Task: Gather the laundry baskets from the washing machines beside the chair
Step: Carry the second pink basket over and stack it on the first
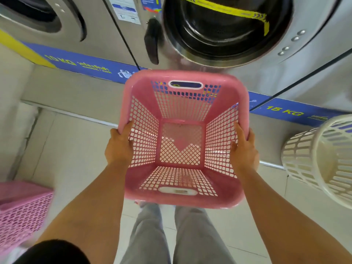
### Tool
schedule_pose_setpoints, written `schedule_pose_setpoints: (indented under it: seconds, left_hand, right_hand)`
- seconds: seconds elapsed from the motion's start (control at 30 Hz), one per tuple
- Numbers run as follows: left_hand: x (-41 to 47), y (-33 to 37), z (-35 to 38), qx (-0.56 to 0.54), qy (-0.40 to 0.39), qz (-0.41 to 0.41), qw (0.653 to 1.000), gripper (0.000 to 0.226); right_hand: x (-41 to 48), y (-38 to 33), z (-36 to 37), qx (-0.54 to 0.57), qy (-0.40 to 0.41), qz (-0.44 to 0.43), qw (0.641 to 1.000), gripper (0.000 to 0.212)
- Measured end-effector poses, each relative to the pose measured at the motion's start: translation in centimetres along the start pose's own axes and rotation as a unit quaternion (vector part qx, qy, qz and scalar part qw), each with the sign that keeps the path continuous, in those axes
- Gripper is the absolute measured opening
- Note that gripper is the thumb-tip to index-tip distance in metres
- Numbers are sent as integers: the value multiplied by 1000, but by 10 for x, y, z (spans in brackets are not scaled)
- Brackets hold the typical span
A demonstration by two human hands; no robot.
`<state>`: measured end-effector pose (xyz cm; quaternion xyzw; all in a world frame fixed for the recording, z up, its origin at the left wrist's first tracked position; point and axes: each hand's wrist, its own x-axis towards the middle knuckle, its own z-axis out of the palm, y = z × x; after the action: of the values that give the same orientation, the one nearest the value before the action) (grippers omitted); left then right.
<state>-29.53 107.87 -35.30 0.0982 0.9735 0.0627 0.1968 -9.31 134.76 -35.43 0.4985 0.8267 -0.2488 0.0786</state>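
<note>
Two hands (119,147) (244,149) clamped on empty pink square lattice plastic basket (182,138).
Keep level; carry clear of round white slotted basket (323,159).

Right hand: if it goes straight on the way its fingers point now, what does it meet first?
Probably the steel front of the washing machine marked 15 KG; the right hand, holding the pink basket, points up along its side. Depth is unclear.
</note>
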Motion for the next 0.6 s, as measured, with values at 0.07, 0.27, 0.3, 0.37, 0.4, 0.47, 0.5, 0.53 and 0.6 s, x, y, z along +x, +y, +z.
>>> schedule_pose_setpoints:
  seconds: [0.07,0.27,0.3,0.37,0.4,0.47,0.5,0.53,0.6]
  left_hand:
    - [-19,-22,-12,-13,9,-25,1000,64]
    - [-78,-111,-40,-55,43,-97,993,62]
    - [-88,-128,-45,-66,49,-111,990,63]
    - [-108,-164,-55,-87,67,-133,985,63]
    - [-119,-182,-60,-98,78,-144,982,64]
    - [-140,-220,-70,-115,103,-167,974,67]
    - [-150,-238,-74,-120,115,-182,969,68]
    - [-159,-257,-79,-124,128,-199,964,69]
    - [-180,-295,-89,-139,151,-236,950,69]
  right_hand:
    - [-18,-14,-1,-4,-8,-23,1000,64]
    - [-74,-66,9,-13,-27,-116,993,64]
    - [-84,-78,12,-13,-31,-134,990,64]
    - [-106,-103,20,-17,-31,-171,985,64]
    - [-117,-117,24,-18,-29,-192,981,64]
    - [-142,-145,37,-15,-27,-237,971,65]
    - [-155,-159,43,-12,-30,-257,966,66]
    - [-169,-174,51,-7,-33,-276,961,66]
    - [-198,-204,64,0,-37,-313,949,67]
